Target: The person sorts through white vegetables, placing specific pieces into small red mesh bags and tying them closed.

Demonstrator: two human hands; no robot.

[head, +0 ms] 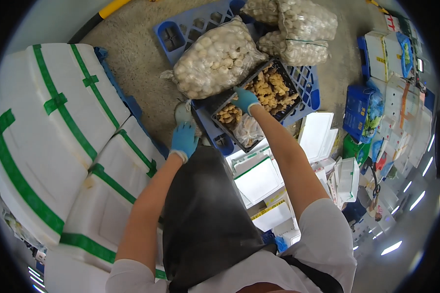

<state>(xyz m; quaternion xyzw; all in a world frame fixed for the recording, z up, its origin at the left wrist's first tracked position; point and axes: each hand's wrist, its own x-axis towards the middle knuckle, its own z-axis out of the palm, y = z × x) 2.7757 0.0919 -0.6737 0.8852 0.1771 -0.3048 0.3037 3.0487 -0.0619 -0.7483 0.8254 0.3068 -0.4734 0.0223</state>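
Note:
My right hand [246,99], in a blue glove, reaches over a black plastic crate [290,82] of ginger roots [271,89]. Its fingertips meet the crate's upper-left rim; whether they grip it or a root is hidden. A clear plastic bag [248,129] with pale contents lies in the crate's lower corner. My left hand [184,140], gloved too, hangs above my shoe [183,112] with thumb apart and nothing in it. Beside the crate, a large clear sack of garlic bulbs [220,60] rests on the blue plastic pallet [196,22].
More garlic sacks [304,33] are piled at the pallet's far end. White foam boxes with green tape [58,110] rise close on my left. Foam boxes and lids [258,179] lie to my right, with a blue crate of greens [357,111] beyond. Another person [374,212] is farther right.

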